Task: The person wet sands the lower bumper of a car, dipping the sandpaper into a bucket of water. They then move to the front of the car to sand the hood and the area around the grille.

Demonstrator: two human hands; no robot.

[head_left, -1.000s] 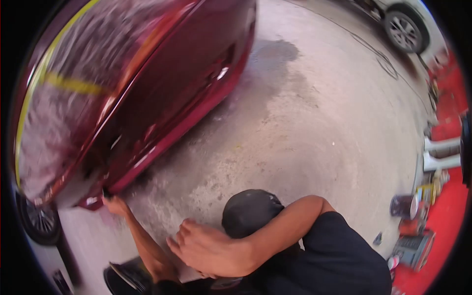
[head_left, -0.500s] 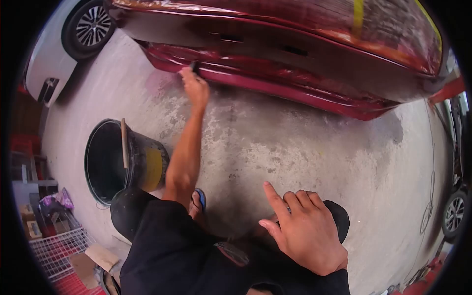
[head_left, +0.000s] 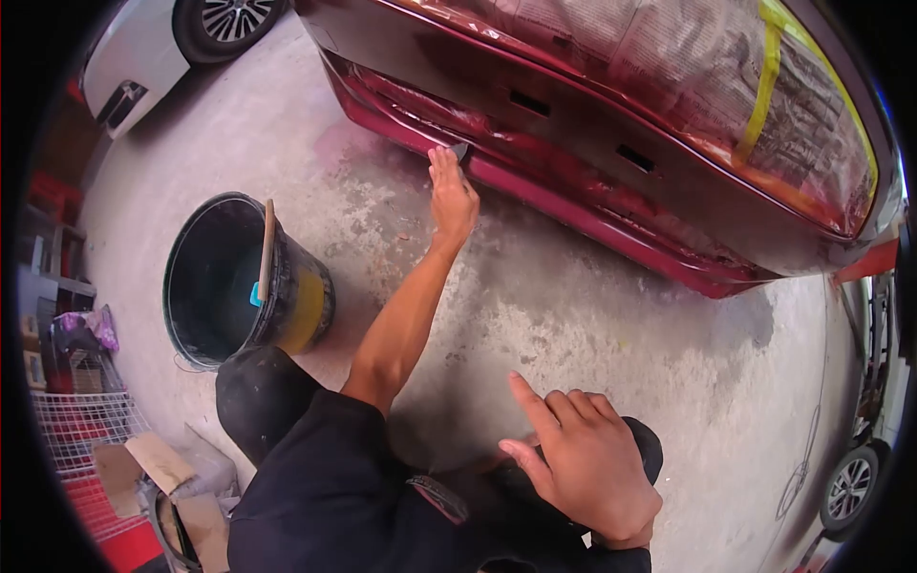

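Note:
My left hand (head_left: 453, 199) is stretched out to the lower edge of a dark red car's rear bumper (head_left: 564, 202). Its fingers are pressed together against a dark grey sandpaper-like piece (head_left: 460, 151), which shows only in part beside the fingertips, at the bumper. Over my right knee rests my right hand (head_left: 592, 458), holding nothing, with the index finger stretched out and the thumb apart. A black bucket (head_left: 310, 307) with a yellow patch stands left of my left arm. A wooden stick (head_left: 267, 250) lies against its rim, and a small blue thing (head_left: 255, 294) sits beside the stick.
Newspaper and plastic (head_left: 659, 57) with yellow tape cover the car's rear window. A white car (head_left: 134, 62) stands at upper left, and another car's wheel (head_left: 850, 487) is at right. A white wire rack (head_left: 86, 420) and cardboard (head_left: 158, 463) lie at lower left on the concrete floor (head_left: 669, 392).
My left hand has moved right along the bumper with the dark piece. The view has turned, so the car appears tilted. My right hand keeps its pose on the knee.

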